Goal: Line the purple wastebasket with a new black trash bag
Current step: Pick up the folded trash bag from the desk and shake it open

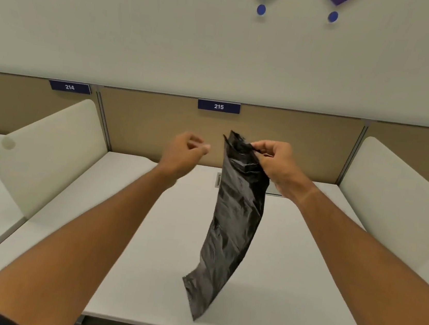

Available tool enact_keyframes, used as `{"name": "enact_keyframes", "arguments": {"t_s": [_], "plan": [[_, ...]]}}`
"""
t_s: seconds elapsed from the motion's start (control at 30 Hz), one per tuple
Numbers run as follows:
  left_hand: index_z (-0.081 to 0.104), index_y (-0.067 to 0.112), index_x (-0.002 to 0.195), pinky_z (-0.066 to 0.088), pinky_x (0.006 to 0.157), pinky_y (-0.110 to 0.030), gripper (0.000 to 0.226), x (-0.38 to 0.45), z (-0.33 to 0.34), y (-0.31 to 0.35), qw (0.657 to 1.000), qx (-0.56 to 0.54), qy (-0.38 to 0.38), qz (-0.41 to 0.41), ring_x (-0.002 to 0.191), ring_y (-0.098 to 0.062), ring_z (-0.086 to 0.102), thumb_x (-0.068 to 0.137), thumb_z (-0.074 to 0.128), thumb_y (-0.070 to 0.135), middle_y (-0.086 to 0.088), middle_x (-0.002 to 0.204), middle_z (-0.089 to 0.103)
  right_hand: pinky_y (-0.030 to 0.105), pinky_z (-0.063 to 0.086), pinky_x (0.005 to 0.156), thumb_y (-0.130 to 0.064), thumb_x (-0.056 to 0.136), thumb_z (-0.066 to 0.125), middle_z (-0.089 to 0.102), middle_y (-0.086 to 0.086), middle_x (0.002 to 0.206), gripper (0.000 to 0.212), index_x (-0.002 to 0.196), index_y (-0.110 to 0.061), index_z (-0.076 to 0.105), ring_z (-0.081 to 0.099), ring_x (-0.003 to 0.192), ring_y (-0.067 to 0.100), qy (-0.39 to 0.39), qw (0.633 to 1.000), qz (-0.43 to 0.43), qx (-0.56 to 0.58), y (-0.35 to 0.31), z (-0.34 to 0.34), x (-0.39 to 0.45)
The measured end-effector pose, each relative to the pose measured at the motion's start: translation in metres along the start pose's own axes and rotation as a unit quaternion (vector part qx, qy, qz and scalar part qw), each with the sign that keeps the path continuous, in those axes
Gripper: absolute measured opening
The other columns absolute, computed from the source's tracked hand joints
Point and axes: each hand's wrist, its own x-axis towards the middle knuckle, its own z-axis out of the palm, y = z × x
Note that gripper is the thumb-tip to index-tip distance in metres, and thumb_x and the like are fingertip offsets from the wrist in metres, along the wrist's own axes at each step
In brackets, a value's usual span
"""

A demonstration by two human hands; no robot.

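A folded black trash bag (233,218) hangs in the air above the white desk (141,261), long and narrow, with its lower end swung toward me. My right hand (275,164) pinches the bag's top edge between thumb and fingers. My left hand (185,150) is raised just left of the bag's top, fingers loosely curled, holding nothing and apart from the bag. The purple wastebasket is not in view.
Cream side dividers stand at the left (44,152) and right (392,200) of the desk. A tan back panel carries the number sign 215 (218,106). A grey cable slot (219,179) sits at the desk's back, partly behind the bag.
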Motion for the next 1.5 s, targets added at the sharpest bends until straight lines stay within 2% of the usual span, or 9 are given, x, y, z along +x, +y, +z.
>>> {"name": "enact_keyframes", "arguments": {"t_s": [0.17, 0.53, 0.87, 1.0, 1.1, 1.2, 1.3, 1.4, 1.5], "plan": [[0.064, 0.019, 0.105, 0.050, 0.082, -0.026, 0.024, 0.006, 0.021, 0.044, 0.987, 0.051, -0.041, 0.145, 0.098, -0.013, 0.060, 0.086, 0.066, 0.033, -0.002, 0.106, 0.063, 0.017, 0.050, 0.054, -0.009, 0.086, 0.070, 0.072, 0.000, 0.074, 0.009, 0.081, -0.015, 0.075, 0.065, 0.061, 0.003, -0.045, 0.998, -0.024, -0.032, -0.007, 0.011, 0.000], [0.057, 0.023, 0.076, 0.038, 0.050, -0.009, 0.020, 0.006, 0.020, 0.035, 0.955, 0.217, -0.053, 0.195, 0.064, -0.009, 0.053, 0.081, 0.074, 0.014, 0.010, 0.071, 0.056, 0.020, 0.054, 0.062, -0.002, 0.080, 0.075, 0.072, 0.007, 0.080, 0.012, 0.086, -0.012, 0.072, 0.068, 0.069, 0.011, 0.019, 0.999, -0.048, 0.009, -0.015, 0.004, 0.006], [0.060, 0.012, 0.083, 0.049, 0.059, -0.028, 0.010, 0.012, -0.021, 0.016, 0.951, 0.279, 0.052, 0.123, 0.074, -0.017, 0.055, 0.081, 0.066, 0.005, -0.008, 0.085, 0.064, 0.019, 0.054, 0.055, -0.008, 0.079, 0.077, 0.069, 0.007, 0.072, 0.009, 0.082, -0.007, 0.069, 0.066, 0.059, 0.010, 0.055, 0.998, -0.003, 0.030, -0.004, -0.021, 0.006], [0.056, 0.020, 0.089, 0.048, 0.086, -0.043, 0.023, 0.005, -0.017, 0.029, 0.947, 0.279, 0.047, 0.150, 0.091, -0.019, 0.054, 0.067, 0.059, 0.022, 0.000, 0.095, 0.057, 0.026, 0.057, 0.060, -0.006, 0.082, 0.073, 0.070, 0.013, 0.076, 0.006, 0.087, -0.004, 0.070, 0.067, 0.063, 0.015, -0.005, 1.000, -0.014, 0.027, -0.008, -0.009, 0.002], [0.060, 0.020, 0.099, 0.049, 0.088, -0.041, 0.029, 0.002, -0.002, 0.042, 0.956, 0.233, -0.027, 0.177, 0.094, -0.016, 0.058, 0.074, 0.057, 0.034, 0.003, 0.099, 0.059, 0.029, 0.060, 0.064, -0.003, 0.083, 0.072, 0.071, 0.015, 0.079, 0.006, 0.088, -0.005, 0.071, 0.069, 0.066, 0.018, -0.043, 0.998, -0.022, 0.028, -0.013, 0.003, 0.000], [0.067, 0.017, 0.103, 0.053, 0.070, -0.030, 0.033, 0.000, 0.010, 0.045, 0.949, 0.240, -0.122, 0.164, 0.080, -0.016, 0.064, 0.079, 0.071, 0.039, 0.001, 0.088, 0.068, 0.027, 0.057, 0.062, -0.001, 0.083, 0.071, 0.072, 0.015, 0.081, 0.008, 0.089, -0.006, 0.072, 0.070, 0.069, 0.018, -0.073, 0.996, -0.027, 0.039, -0.016, 0.009, -0.001], [0.068, 0.019, 0.085, 0.046, 0.056, -0.024, 0.008, 0.002, 0.010, 0.037, 0.944, 0.265, -0.080, 0.177, 0.068, -0.016, 0.061, 0.079, 0.073, 0.018, 0.002, 0.074, 0.065, 0.026, 0.057, 0.062, 0.002, 0.081, 0.072, 0.073, 0.014, 0.081, 0.014, 0.092, -0.007, 0.071, 0.071, 0.069, 0.018, -0.082, 0.996, -0.024, 0.023, -0.014, 0.006, -0.004], [0.060, 0.024, 0.070, 0.042, 0.054, -0.021, 0.020, 0.007, 0.001, 0.027, 0.960, 0.241, -0.035, 0.141, 0.065, -0.014, 0.059, 0.080, 0.071, 0.010, 0.005, 0.067, 0.060, 0.026, 0.057, 0.060, 0.004, 0.081, 0.071, 0.072, 0.013, 0.077, 0.015, 0.091, -0.007, 0.068, 0.071, 0.066, 0.017, -0.046, 0.999, -0.012, -0.004, -0.007, -0.008, -0.006], [0.068, 0.013, 0.076, 0.041, 0.058, -0.027, 0.005, 0.015, -0.012, 0.021, 0.962, 0.245, 0.067, 0.102, 0.071, -0.023, 0.059, 0.080, 0.069, 0.011, -0.005, 0.072, 0.063, 0.020, 0.052, 0.052, 0.008, 0.082, 0.067, 0.069, 0.010, 0.076, 0.020, 0.086, -0.012, 0.063, 0.067, 0.064, 0.014, 0.022, 0.999, 0.004, -0.028, -0.001, -0.024, -0.006]]}}
